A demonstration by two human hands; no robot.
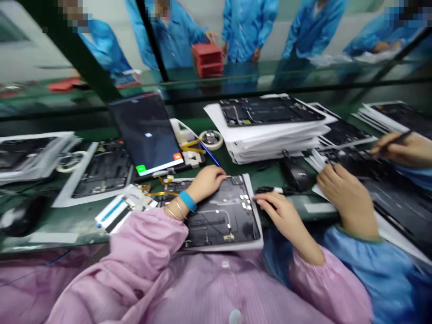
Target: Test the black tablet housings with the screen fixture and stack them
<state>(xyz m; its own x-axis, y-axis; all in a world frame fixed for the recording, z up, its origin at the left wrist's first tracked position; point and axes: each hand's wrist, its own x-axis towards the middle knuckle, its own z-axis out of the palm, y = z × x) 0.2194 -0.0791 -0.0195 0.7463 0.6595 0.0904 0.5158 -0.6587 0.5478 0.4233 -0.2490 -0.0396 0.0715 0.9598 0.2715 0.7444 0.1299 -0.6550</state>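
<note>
An opened tablet chassis [222, 216] with dark internals and a white rim lies in front of me on the green bench. My left hand [205, 182], with a blue wristband and thin bracelets, rests on the chassis's top edge with its fingers curled down. My right hand [281, 213] sits just right of the chassis, fingers bent around a small dark object [266, 191] with a white tip that I cannot name. Orange flex cables [158, 191] trail from the chassis's upper left corner.
A lit tablet [146, 132] leans behind the chassis. A stack of white trays [270, 135] with a chassis on top stands back right, beside a tape roll [211, 139] and a black mouse [293, 173]. A co-worker's hands [347, 198] in blue sleeves work at right. Several people stand beyond.
</note>
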